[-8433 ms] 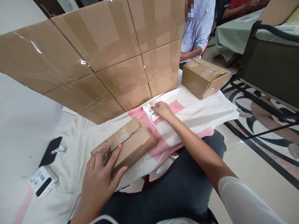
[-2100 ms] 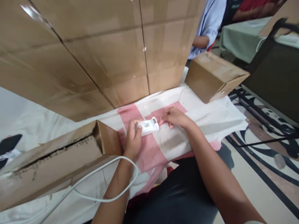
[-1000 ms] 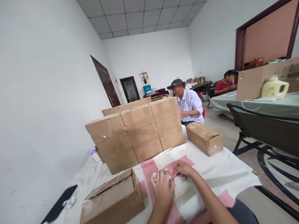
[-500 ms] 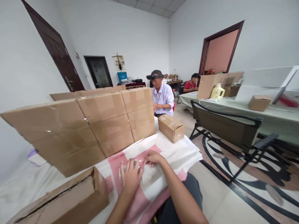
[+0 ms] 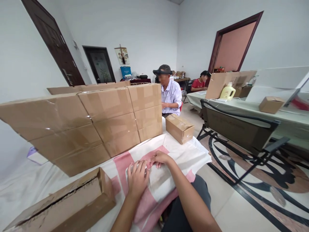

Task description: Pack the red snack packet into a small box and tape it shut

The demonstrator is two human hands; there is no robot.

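Observation:
My left hand [image 5: 138, 177] rests palm down on the pink-and-white cloth [image 5: 147, 206], fingers curved over a small pale object [image 5: 126, 172]. Only that object's whitish edge shows at the fingers' left side, so its kind is hidden. Close by on the right, my right hand [image 5: 159, 158] is bent with thumb and fingers pinched together, near the left fingertips. Whatever lies in that pinch is too small to make out.
A wall of taped cardboard boxes [image 5: 111, 119] stands behind my hands. One long carton [image 5: 72, 203] lies front left, and a smaller carton [image 5: 180, 128] sits at the cloth's right end. Beyond are a seated person [image 5: 170, 91] and a folding chair [image 5: 238, 129].
The camera view has shifted slightly, so the room sits a little higher in frame. Both hands keep nearly the same place and pose on the cloth.

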